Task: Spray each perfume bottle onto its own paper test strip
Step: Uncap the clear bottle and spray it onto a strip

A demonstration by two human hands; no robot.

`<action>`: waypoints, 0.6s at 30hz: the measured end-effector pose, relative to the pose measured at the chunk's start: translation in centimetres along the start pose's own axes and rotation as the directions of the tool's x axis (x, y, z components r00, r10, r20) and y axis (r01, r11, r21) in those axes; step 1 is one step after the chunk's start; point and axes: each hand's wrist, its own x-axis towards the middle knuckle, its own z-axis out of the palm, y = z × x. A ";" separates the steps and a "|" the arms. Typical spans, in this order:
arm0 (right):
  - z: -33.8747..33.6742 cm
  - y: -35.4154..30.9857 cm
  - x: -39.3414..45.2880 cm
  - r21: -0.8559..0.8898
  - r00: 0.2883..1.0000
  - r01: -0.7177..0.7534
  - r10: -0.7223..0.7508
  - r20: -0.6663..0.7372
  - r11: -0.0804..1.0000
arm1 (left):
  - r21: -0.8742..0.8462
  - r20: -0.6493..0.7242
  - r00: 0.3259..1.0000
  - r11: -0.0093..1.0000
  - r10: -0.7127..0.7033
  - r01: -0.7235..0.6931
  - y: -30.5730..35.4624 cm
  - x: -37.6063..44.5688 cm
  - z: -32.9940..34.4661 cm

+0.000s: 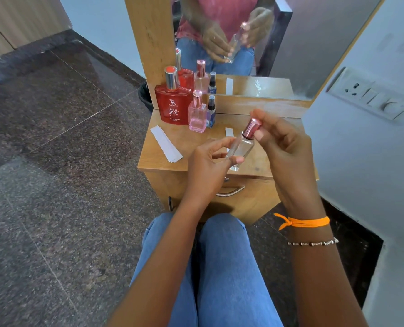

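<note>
A small wooden dressing table stands in the middle of the frame, with a drawer handle on its front. At its upper left, near the mirror's foot, a red perfume bottle with a silver cap stands upright. Just right of it stands a pink bottle, and beside that a small dark blue spray bottle. A stack of white paper strips lies at the table's left edge, angled toward its front. One more strip lies near the centre, partly hidden.
</note>
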 end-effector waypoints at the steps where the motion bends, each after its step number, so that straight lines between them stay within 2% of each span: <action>1: -0.1 0.0 -0.1 0.011 1.000 -0.006 0.006 -0.001 1.000 | 0.018 -0.002 1.000 1.000 0.007 -0.007 0.0 0.1 -0.1; 4: 0.1 -0.2 -0.1 -0.002 0.995 -0.025 0.024 -0.097 1.000 | 0.030 0.008 1.000 0.999 0.017 -0.017 0.0 -0.1 -0.1; 6: 0.3 -0.3 0.1 -0.080 0.990 -0.019 0.008 -0.142 0.997 | 0.021 0.016 1.000 1.000 0.016 -0.016 0.0 -0.3 0.1; 8: 0.5 -0.2 0.1 -0.107 0.994 -0.042 0.031 -0.108 0.993 | 0.009 0.023 0.999 1.000 0.023 -0.024 0.1 -0.3 0.2; 11: 0.4 0.5 -0.5 -0.022 0.990 -0.143 0.142 -0.021 0.989 | 0.013 0.028 1.000 1.000 0.004 -0.004 0.1 -0.1 0.3; 13: 0.2 0.9 -0.8 -0.033 0.986 -0.168 0.168 0.006 0.985 | 0.018 0.033 0.999 1.000 -0.017 0.017 0.0 0.0 0.2; 16: 0.0 1.2 -0.6 -0.064 0.987 -0.162 0.162 -0.010 0.985 | 0.032 0.047 0.999 0.999 -0.012 0.011 -0.3 0.2 0.3; 18: -0.1 1.4 0.0 -0.055 0.987 -0.156 0.154 -0.037 0.986 | 0.103 0.027 1.000 0.995 0.002 -0.004 -0.6 0.5 0.5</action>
